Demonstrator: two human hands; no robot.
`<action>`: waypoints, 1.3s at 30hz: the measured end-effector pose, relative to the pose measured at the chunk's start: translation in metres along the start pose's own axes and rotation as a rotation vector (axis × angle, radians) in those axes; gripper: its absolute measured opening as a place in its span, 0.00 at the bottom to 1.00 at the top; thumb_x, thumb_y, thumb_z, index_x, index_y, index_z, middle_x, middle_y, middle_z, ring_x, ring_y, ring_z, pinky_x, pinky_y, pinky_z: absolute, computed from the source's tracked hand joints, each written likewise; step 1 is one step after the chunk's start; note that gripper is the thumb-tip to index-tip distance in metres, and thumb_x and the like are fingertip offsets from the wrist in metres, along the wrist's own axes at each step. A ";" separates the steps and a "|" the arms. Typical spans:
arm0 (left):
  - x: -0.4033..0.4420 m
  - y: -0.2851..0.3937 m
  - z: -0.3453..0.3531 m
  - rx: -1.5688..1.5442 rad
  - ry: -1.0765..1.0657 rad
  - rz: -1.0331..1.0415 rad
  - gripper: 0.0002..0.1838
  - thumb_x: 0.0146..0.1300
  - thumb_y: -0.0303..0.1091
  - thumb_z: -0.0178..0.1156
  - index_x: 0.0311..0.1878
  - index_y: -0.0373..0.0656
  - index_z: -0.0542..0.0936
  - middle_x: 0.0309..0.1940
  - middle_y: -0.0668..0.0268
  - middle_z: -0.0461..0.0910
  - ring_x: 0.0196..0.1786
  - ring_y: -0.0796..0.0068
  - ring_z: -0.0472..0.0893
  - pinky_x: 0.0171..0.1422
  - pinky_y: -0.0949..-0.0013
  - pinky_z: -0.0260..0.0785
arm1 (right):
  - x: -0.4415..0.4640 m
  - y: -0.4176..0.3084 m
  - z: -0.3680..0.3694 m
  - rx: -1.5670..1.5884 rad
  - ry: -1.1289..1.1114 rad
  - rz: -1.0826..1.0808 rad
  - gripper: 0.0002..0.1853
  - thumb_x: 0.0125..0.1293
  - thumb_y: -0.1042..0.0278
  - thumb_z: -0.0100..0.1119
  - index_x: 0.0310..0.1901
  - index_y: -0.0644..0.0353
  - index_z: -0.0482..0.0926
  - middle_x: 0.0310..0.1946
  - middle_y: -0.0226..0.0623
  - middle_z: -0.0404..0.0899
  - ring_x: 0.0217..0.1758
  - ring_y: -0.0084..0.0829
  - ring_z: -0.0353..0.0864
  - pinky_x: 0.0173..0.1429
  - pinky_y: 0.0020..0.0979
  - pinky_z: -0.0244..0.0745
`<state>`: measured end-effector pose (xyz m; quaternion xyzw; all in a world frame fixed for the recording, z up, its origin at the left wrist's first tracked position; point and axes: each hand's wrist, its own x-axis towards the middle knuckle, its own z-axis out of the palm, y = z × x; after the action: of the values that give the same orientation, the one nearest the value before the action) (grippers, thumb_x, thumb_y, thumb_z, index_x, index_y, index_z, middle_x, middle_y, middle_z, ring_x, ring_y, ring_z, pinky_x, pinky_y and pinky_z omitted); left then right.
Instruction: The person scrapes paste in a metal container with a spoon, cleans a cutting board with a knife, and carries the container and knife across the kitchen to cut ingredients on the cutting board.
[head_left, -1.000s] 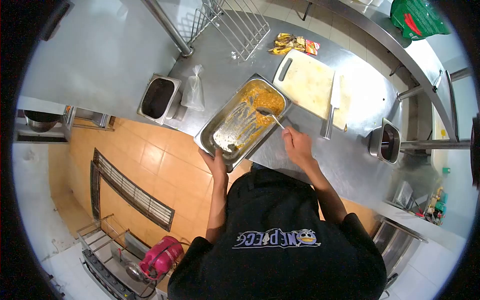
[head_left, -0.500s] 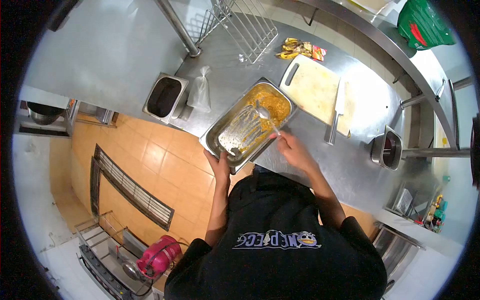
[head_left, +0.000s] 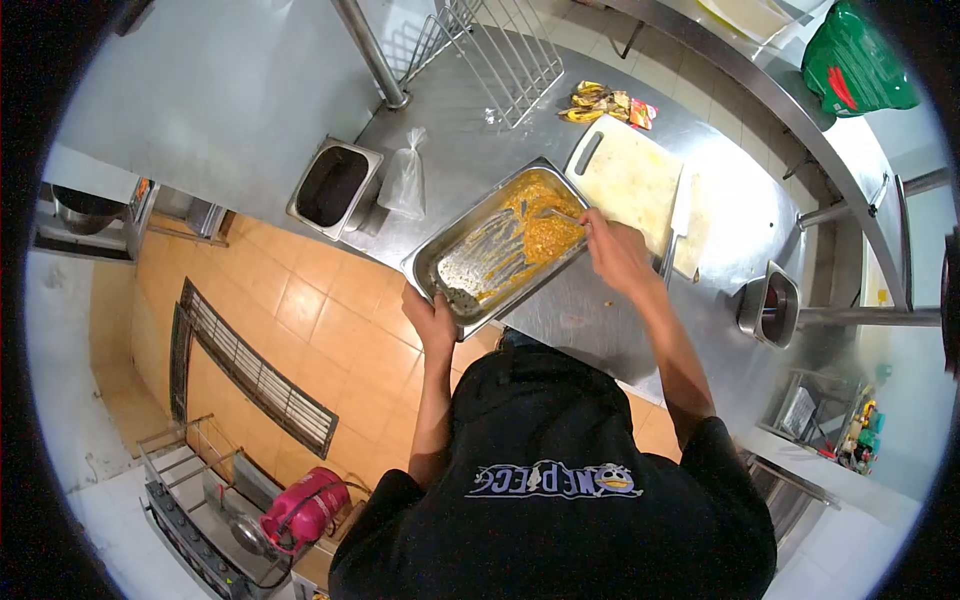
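Note:
A deep rectangular steel pan (head_left: 487,318) lies slantwise, its near-left corner sticking out past the table edge. My left hand (head_left: 430,318) grips that corner, thumb over the rim. Orange-yellow mash (head_left: 545,225) is heaped at the pan's far right end, and thin smears of it streak the bare bottom. My right hand (head_left: 615,250), over the right rim, is closed around the handle of a metal spoon (head_left: 556,213). The spoon's bowl is in the mash, partly hidden.
A white cutting board (head_left: 630,175) with a knife (head_left: 680,215) lies right of the pan. Banana peels (head_left: 597,102) and a wire rack (head_left: 500,65) are behind. A dark-filled steel container (head_left: 335,188) and a plastic bag (head_left: 405,180) stand left; a smaller container (head_left: 770,305) is right.
My right hand and the spoon have moved right and away from me, toward the pan's far right end. More mash is gathered there. My left hand keeps its hold on the pan.

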<state>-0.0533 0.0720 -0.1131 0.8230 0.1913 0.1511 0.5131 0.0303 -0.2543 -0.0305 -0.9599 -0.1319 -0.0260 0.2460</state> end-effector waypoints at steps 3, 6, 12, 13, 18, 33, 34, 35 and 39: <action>0.005 0.002 -0.004 0.256 -0.003 0.031 0.33 0.62 0.23 0.58 0.72 0.33 0.64 0.62 0.46 0.72 0.69 0.53 0.71 0.75 0.55 0.62 | 0.004 0.008 -0.003 -0.144 -0.020 -0.061 0.11 0.70 0.68 0.56 0.52 0.52 0.75 0.31 0.48 0.83 0.34 0.52 0.85 0.40 0.53 0.77; 0.012 -0.010 0.000 0.158 -0.004 0.058 0.35 0.63 0.22 0.59 0.74 0.35 0.61 0.63 0.49 0.71 0.69 0.58 0.72 0.73 0.57 0.65 | -0.002 0.011 -0.013 -0.123 0.012 -0.036 0.09 0.69 0.68 0.57 0.49 0.52 0.78 0.36 0.43 0.83 0.42 0.47 0.85 0.44 0.50 0.78; 0.009 0.010 -0.013 -0.176 -0.077 -0.149 0.34 0.67 0.31 0.66 0.73 0.36 0.63 0.59 0.50 0.75 0.52 0.64 0.83 0.52 0.63 0.78 | -0.043 0.012 -0.030 -0.029 0.160 0.152 0.11 0.71 0.66 0.57 0.52 0.52 0.80 0.50 0.40 0.81 0.53 0.47 0.81 0.54 0.49 0.77; 0.009 0.013 -0.017 -0.196 -0.082 -0.206 0.34 0.68 0.32 0.66 0.73 0.37 0.63 0.60 0.50 0.75 0.49 0.65 0.84 0.48 0.64 0.78 | -0.052 0.012 -0.031 0.013 0.215 0.279 0.13 0.71 0.66 0.58 0.55 0.53 0.79 0.52 0.43 0.80 0.54 0.49 0.80 0.57 0.50 0.76; 0.014 0.014 -0.030 -0.297 -0.249 -0.413 0.30 0.70 0.33 0.61 0.72 0.39 0.63 0.47 0.54 0.81 0.37 0.71 0.82 0.31 0.70 0.74 | -0.106 0.037 0.001 -0.208 0.542 0.437 0.23 0.69 0.65 0.61 0.64 0.57 0.75 0.58 0.52 0.76 0.58 0.54 0.78 0.64 0.51 0.72; 0.001 -0.003 -0.005 -0.613 0.027 -0.339 0.17 0.69 0.23 0.53 0.60 0.39 0.71 0.53 0.58 0.78 0.51 0.66 0.81 0.53 0.60 0.78 | -0.097 0.109 0.022 0.153 0.222 0.964 0.28 0.68 0.57 0.56 0.68 0.51 0.66 0.34 0.45 0.84 0.40 0.46 0.86 0.47 0.49 0.78; -0.001 0.000 -0.005 -0.645 0.043 -0.342 0.16 0.71 0.22 0.51 0.61 0.38 0.71 0.53 0.58 0.77 0.52 0.67 0.80 0.55 0.61 0.78 | -0.098 0.108 0.016 0.567 0.262 1.051 0.25 0.69 0.52 0.57 0.64 0.51 0.69 0.31 0.39 0.81 0.33 0.38 0.82 0.42 0.43 0.77; 0.000 0.001 -0.004 -0.670 0.061 -0.354 0.14 0.73 0.25 0.53 0.60 0.38 0.71 0.52 0.58 0.77 0.51 0.67 0.80 0.53 0.61 0.78 | -0.098 0.105 0.011 0.986 0.297 1.110 0.22 0.71 0.48 0.57 0.59 0.52 0.73 0.28 0.33 0.78 0.27 0.29 0.78 0.37 0.38 0.76; 0.005 0.010 0.000 -0.699 0.132 -0.376 0.10 0.77 0.32 0.56 0.55 0.39 0.71 0.49 0.59 0.78 0.50 0.68 0.80 0.51 0.61 0.78 | -0.134 0.111 0.026 1.618 0.264 0.975 0.22 0.73 0.41 0.57 0.52 0.53 0.76 0.26 0.26 0.70 0.23 0.19 0.67 0.30 0.29 0.70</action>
<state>-0.0472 0.0704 -0.1040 0.5380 0.3083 0.1633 0.7674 -0.0694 -0.3674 -0.1198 -0.4373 0.3337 0.0706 0.8321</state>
